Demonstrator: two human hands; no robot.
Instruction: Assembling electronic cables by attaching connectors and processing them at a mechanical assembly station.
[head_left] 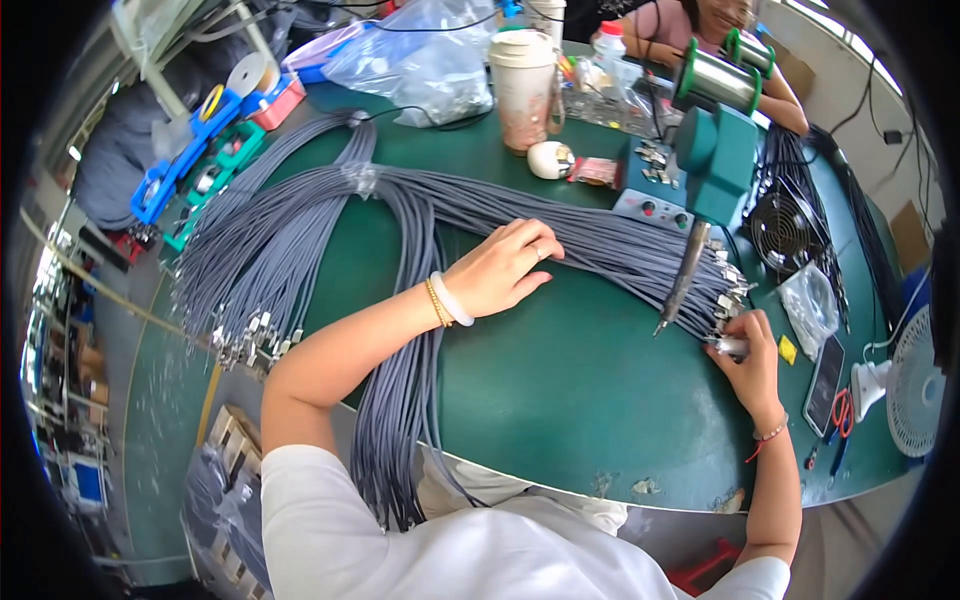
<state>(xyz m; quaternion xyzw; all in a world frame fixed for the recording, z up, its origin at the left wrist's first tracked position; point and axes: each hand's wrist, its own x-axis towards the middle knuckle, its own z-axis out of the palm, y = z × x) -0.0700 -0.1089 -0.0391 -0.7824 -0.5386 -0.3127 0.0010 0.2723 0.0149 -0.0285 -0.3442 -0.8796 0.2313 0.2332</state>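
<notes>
Right grip (754,352): narrow, thumb and fingers pinching a small pale connector (733,346). Grey cable bundle (610,240): runs leftward from just above right grip, passing by left grip (503,266). Left grip: fairly wide, thumb apart from bent fingers, over the bundle. Soldering iron (684,282): above-left of right grip. Table (580,390): below both.
</notes>
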